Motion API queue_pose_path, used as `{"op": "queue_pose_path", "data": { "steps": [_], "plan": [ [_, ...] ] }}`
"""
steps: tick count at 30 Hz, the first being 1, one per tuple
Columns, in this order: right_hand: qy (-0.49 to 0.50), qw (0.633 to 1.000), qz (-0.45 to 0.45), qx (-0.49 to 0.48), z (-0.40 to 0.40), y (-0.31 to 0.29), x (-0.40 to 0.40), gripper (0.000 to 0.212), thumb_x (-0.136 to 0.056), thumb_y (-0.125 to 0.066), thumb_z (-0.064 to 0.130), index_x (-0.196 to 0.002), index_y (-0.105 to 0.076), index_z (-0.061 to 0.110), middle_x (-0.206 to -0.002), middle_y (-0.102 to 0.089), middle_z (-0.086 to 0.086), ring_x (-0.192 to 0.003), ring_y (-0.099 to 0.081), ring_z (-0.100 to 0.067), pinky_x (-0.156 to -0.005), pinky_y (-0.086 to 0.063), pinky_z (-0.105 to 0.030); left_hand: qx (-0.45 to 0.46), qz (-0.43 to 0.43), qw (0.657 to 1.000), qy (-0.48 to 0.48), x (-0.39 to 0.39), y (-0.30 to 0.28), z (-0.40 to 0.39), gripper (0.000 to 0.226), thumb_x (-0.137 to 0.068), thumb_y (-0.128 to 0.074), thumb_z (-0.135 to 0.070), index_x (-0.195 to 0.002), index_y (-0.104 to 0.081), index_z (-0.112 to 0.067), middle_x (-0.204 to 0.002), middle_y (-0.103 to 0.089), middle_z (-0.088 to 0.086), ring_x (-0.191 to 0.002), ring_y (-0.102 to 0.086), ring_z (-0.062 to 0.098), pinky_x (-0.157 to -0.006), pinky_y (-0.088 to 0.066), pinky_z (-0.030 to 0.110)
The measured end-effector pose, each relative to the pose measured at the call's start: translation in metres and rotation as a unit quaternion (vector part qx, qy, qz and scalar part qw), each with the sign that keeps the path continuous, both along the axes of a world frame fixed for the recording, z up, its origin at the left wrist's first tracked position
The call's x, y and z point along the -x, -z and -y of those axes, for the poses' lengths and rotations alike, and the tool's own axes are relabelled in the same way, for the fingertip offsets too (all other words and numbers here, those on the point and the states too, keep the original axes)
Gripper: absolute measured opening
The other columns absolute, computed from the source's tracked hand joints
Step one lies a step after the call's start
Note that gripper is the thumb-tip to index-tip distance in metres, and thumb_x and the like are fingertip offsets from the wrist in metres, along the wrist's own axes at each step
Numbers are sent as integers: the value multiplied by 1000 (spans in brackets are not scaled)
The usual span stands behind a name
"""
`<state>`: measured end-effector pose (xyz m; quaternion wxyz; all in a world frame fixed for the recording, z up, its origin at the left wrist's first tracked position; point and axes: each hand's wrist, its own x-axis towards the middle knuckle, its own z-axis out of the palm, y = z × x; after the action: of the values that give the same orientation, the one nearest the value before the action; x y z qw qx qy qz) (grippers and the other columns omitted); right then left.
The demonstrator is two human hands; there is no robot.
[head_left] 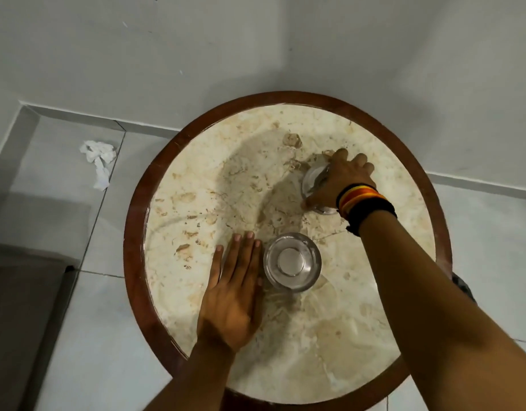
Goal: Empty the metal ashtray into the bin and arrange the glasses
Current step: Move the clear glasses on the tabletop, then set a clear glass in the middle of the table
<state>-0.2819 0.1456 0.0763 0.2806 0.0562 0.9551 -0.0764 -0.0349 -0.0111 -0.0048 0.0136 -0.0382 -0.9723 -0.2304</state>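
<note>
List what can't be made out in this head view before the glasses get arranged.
- Far glass: mostly covered by the right hand gripping it from above; its contents can't be seen.
- Metal ashtray and bin: neither shows in the head view.
- Dark object at the table's right edge: hidden by the table rim and right forearm; unidentifiable.
- Near glass: beside the flat left hand; contact unclear.
</note>
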Motion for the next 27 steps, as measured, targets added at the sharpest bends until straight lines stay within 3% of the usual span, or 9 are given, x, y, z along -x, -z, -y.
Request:
{"op": "queue_pose_path", "data": {
  "steps": [3,6,13,17,21,25,27],
  "plan": [
    [31,999,-6,23,0,2,0,114,-59,-91,44,-148,-26,14,-142,-32,-18,-136,-30,-40,-96,-49,-50,-4,-1,1000,-3,0,0,0,63,-108,-35,-25,-165,-29,-1,-177,-25,17,-167,-18,35,-132,-23,63],
    [23,995,-92,38,2,10,-15,107,-58,-89,43,-142,-30,14,-136,-33,-15,-129,-33,-37,-82,-49,-44,10,9,1000,-5,1,2,0,63,-108,-32,-27,-167,-26,-3,-179,-22,14,-167,-17,32,-132,-23,62],
    [88,943,-261,186,-11,29,-65,91,-59,-80,45,-134,-40,12,-131,-36,-12,-120,-37,-30,-97,-45,-42,19,10,1000,-11,-1,2,0,63,-108,-33,-26,-167,-26,-5,-179,-23,12,-168,-16,30,-132,-26,61],
    [27,944,-211,252,-17,-5,-105,95,-65,-83,37,-146,-35,21,-133,-31,1,-123,-34,-19,-102,-41,-30,24,10,1000,-6,0,3,0,65,-107,-33,-26,-167,-25,-4,-179,-21,12,-168,-16,30,-131,-26,62],
    [-102,965,-122,208,-5,-19,-154,105,-65,-68,61,-154,-26,26,-144,-29,0,-135,-29,-22,-111,-42,-44,48,5,999,-4,0,4,1,63,-108,-34,-30,-165,-30,-3,-177,-27,15,-166,-22,34,-129,-29,63],
    [-130,968,-112,183,4,-4,-163,101,-73,-73,51,-156,-25,22,-148,-31,-4,-139,-27,-26,-115,-37,-43,69,15,998,0,2,0,-1,64,-113,-20,-37,-164,-34,-1,-174,-32,19,-163,-27,38,-125,-36,65],
    [-132,969,-101,184,7,2,-163,101,-73,-75,48,-156,-25,21,-147,-31,-5,-138,-27,-25,-116,-36,-40,70,10,997,-2,3,0,-1,62,-113,-25,-34,-163,-35,0,-173,-33,20,-163,-28,38,-125,-37,65]
  ]
}}
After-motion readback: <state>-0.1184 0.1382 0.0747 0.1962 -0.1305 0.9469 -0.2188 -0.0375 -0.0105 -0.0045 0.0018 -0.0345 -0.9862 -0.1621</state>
